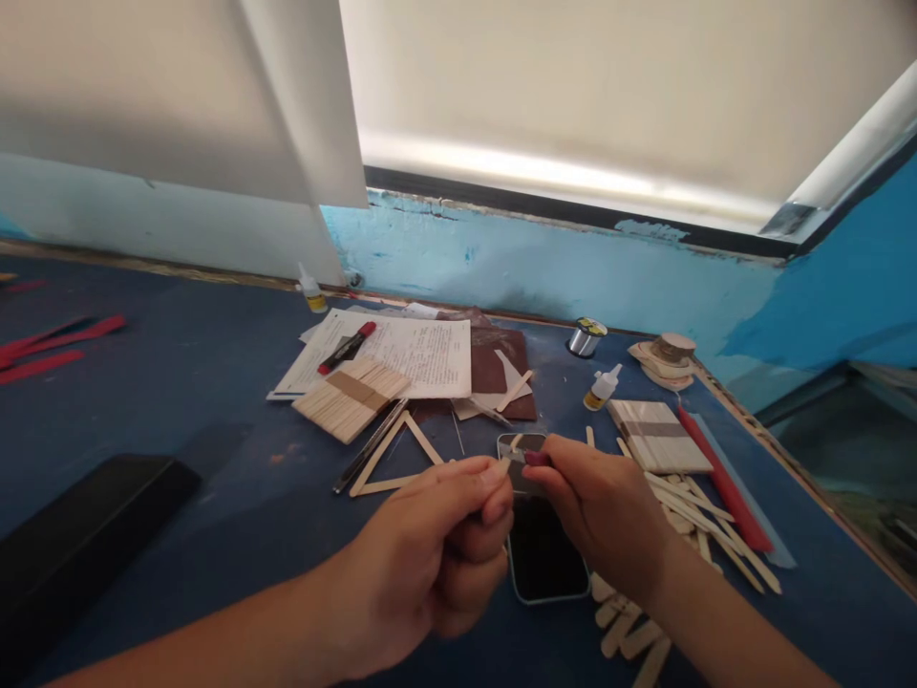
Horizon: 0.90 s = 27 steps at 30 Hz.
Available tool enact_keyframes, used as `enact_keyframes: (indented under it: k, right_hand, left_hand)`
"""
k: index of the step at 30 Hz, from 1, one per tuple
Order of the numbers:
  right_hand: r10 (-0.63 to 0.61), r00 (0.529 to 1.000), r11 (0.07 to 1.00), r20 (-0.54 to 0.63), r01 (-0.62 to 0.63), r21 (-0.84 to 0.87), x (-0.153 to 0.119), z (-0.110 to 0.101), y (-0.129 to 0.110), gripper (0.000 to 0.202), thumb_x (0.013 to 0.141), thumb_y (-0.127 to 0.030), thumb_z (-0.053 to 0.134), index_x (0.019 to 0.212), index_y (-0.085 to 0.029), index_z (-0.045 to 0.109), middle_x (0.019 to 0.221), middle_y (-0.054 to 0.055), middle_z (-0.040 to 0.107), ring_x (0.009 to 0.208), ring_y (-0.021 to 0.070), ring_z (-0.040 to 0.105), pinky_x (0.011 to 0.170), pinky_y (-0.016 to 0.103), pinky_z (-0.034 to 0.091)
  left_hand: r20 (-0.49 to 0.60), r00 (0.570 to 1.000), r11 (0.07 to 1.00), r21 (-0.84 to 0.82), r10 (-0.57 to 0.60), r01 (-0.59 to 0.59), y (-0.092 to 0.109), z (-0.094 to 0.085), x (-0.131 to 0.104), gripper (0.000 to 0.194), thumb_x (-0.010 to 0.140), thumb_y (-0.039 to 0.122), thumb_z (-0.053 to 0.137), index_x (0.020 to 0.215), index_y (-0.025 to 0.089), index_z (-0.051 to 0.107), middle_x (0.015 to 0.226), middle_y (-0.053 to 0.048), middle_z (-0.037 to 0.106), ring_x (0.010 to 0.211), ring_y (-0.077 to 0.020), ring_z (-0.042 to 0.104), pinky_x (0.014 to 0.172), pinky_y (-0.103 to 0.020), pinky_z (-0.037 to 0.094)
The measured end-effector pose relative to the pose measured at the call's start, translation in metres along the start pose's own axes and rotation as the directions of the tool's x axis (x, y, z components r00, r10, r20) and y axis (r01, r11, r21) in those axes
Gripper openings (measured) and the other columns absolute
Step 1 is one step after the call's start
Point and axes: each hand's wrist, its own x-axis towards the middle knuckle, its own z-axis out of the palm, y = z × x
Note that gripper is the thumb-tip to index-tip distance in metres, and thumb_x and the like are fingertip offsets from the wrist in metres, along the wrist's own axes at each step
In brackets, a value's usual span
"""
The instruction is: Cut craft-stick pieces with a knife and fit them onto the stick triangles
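My left hand (pixel 458 545) is closed, pinching a wooden craft stick (pixel 505 464) of which only a short end shows past the thumb. In my right hand (pixel 602 506) is a small cutter with a dark red handle (pixel 536 459). Its blade (pixel 513 451) lies close to the stick's end; whether they touch I cannot tell. Both hands are above a phone (pixel 548 554) with a dark screen. Just beyond my left hand lies a triangle of craft sticks (pixel 364 475) on the blue table, with a metallic pen-like tool (pixel 369 447) beside it.
Bundled craft sticks (pixel 352 397) rest by written papers (pixel 430 354) and a red marker (pixel 348 347). A second bundle (pixel 659 435), loose sticks (pixel 698 511) and a glue bottle (pixel 602 387) are right. A wire spool (pixel 587 337) stands behind. A black object (pixel 86 535) lies left.
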Motion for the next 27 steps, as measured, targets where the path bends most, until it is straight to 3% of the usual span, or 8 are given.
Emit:
enact_keyframes:
  k: [7, 16, 19, 22, 27]
  right_hand:
    - [0.009, 0.999, 0.997, -0.039, -0.012, -0.073, 0.001, 0.003, 0.005, 0.047, 0.108, -0.053, 0.035, 0.074, -0.023, 0.046, 0.061, -0.004, 0.053, 0.051, 0.0127, 0.048, 0.054, 0.029, 0.025]
    - [0.096, 0.995, 0.994, -0.021, -0.097, -0.047, 0.003, 0.007, 0.007, 0.047, 0.107, -0.055, 0.036, 0.075, -0.023, 0.049, 0.062, -0.003, 0.058, 0.052, 0.0139, 0.052, 0.055, 0.029, 0.024]
    - [0.175, 0.984, 0.985, -0.046, -0.175, 0.004, 0.006, -0.006, 0.018, 0.045, 0.109, -0.050, 0.034, 0.078, -0.023, 0.051, 0.060, -0.003, 0.057, 0.052, 0.0144, 0.053, 0.053, 0.028, 0.027]
    - [0.191, 0.965, 0.981, -0.180, -0.194, 0.006, 0.007, -0.017, 0.023, 0.038, 0.107, -0.048, 0.040, 0.080, -0.023, 0.051, 0.057, -0.005, 0.050, 0.050, 0.0139, 0.050, 0.054, 0.027, 0.031]
    - [0.221, 0.974, 0.965, -0.057, -0.209, 0.159, 0.002, -0.012, 0.015, 0.040, 0.108, -0.046, 0.040, 0.075, -0.023, 0.046, 0.054, -0.007, 0.043, 0.046, 0.0109, 0.042, 0.049, 0.026, 0.026]
  left_hand:
    - [0.022, 0.999, 0.992, -0.118, -0.043, 0.045, 0.001, -0.007, 0.000, 0.035, 0.104, 0.038, 0.041, 0.075, 0.020, 0.045, 0.056, 0.010, 0.021, 0.041, -0.0049, 0.009, 0.035, -0.015, 0.012]
    - [0.062, 0.995, 0.953, -0.289, -0.081, 0.096, 0.001, -0.009, 0.002, 0.028, 0.095, 0.034, 0.058, 0.073, 0.019, 0.047, 0.054, 0.011, 0.022, 0.039, -0.0037, 0.011, 0.033, -0.015, 0.011]
    - [0.101, 0.991, 0.967, -0.229, -0.088, 0.109, -0.005, -0.003, -0.003, 0.034, 0.094, 0.040, 0.061, 0.071, 0.020, 0.046, 0.052, 0.011, 0.023, 0.038, -0.0034, 0.011, 0.033, -0.015, 0.011]
    - [0.110, 0.991, 0.989, -0.122, -0.072, 0.085, -0.012, 0.003, -0.007, 0.037, 0.092, 0.043, 0.061, 0.069, 0.020, 0.045, 0.052, 0.010, 0.023, 0.038, -0.0034, 0.013, 0.034, -0.016, 0.010]
    - [0.029, 0.998, 0.995, 0.083, 0.057, -0.060, -0.015, 0.002, -0.004, 0.033, 0.095, 0.043, 0.056, 0.072, 0.021, 0.046, 0.055, 0.009, 0.026, 0.041, -0.0059, 0.019, 0.038, -0.020, 0.015]
